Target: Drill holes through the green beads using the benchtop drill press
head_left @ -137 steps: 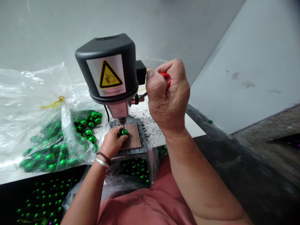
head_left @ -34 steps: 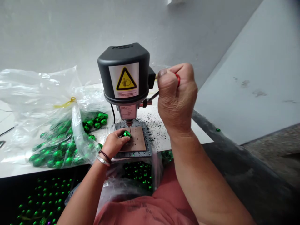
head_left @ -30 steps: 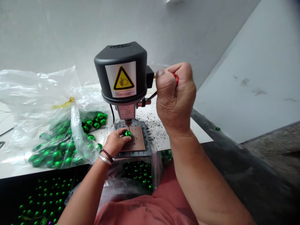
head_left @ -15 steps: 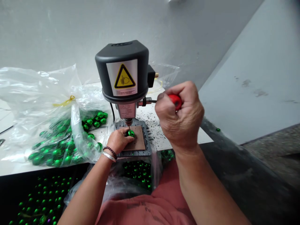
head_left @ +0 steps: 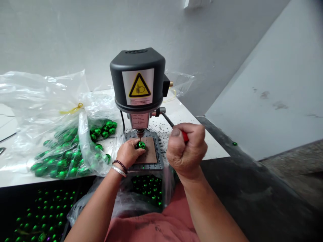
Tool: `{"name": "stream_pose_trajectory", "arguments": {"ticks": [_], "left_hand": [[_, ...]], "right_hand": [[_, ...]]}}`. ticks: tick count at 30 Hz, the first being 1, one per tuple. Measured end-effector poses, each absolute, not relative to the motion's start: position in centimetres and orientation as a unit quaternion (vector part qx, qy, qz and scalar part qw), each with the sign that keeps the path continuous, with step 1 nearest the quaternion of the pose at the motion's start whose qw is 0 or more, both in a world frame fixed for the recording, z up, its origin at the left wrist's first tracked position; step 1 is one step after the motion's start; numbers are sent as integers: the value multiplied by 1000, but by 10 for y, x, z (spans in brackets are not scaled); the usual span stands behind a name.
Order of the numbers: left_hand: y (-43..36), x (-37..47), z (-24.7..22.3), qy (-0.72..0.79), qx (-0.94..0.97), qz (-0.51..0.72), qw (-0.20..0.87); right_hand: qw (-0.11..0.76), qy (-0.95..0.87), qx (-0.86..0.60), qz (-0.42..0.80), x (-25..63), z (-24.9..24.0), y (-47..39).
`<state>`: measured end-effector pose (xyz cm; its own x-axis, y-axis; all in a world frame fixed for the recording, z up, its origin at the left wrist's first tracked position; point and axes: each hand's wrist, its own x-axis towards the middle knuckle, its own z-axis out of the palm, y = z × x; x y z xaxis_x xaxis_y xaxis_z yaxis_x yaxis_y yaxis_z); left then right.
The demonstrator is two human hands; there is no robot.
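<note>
With fingers and thumb, my left hand (head_left: pixel 129 153) holds a shiny green ball (head_left: pixel 141 145) on a brown board (head_left: pixel 148 153). The board lies on the grey base (head_left: pixel 159 158) of a small drill press (head_left: pixel 138 80). The thin drill bit (head_left: pixel 140 138) reaches down to the top of the ball; whether it has entered cannot be made out. My right hand (head_left: pixel 186 149) is closed around the red grip (head_left: pixel 185 136) of the press's lever (head_left: pixel 167 119), which slants down to the right from its hub.
Left of the press, a clear plastic bag (head_left: pixel 83 131) with several green balls (head_left: pixel 62 163) lies on the white table (head_left: pixel 196 134). More balls (head_left: pixel 147 188) sit below the table edge. Dark shavings are scattered around the base. One ball (head_left: pixel 234 144) lies on the floor at right.
My right hand has pulled the lever downward, from above the hub's level to below it. My left hand still holds the ball under the bit. The view has shifted slightly.
</note>
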<state>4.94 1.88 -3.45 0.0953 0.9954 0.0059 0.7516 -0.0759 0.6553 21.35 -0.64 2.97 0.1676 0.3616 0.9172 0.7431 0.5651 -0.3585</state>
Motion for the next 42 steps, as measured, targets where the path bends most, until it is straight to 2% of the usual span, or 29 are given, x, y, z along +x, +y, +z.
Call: {"name": "stream_pose_trajectory", "arguments": {"ticks": [13, 16, 19, 21, 25, 29, 33, 36, 38, 42], "left_hand": [[19, 49, -37, 642, 670, 247, 279], [19, 50, -35, 642, 670, 250, 275], [16, 51, -32, 645, 672, 251, 262], [11, 48, -28, 654, 662, 250, 269], [-7, 34, -12, 606, 672, 218, 365], [-20, 25, -2, 525, 662, 222, 487], [-16, 27, -10, 553, 458, 402, 568], [-9, 30, -14, 501, 232, 512, 658], [-7, 30, -11, 465, 145, 522, 700], [-8, 30, -2, 435, 104, 517, 730]], "right_hand": [[676, -620, -391, -80, 208, -6, -5], [686, -602, -396, -102, 206, 13, -1], [696, -564, -420, -145, 204, 53, 11], [693, -559, -441, -116, 203, 79, 20], [680, -561, -470, -45, 203, 102, 32], [688, -552, -469, -45, 203, 99, 32], [691, -560, -456, -43, 204, 97, 31], [688, -565, -453, -42, 204, 96, 31], [689, -566, -450, -45, 205, 96, 31], [696, -566, -440, -41, 205, 95, 29]]}}
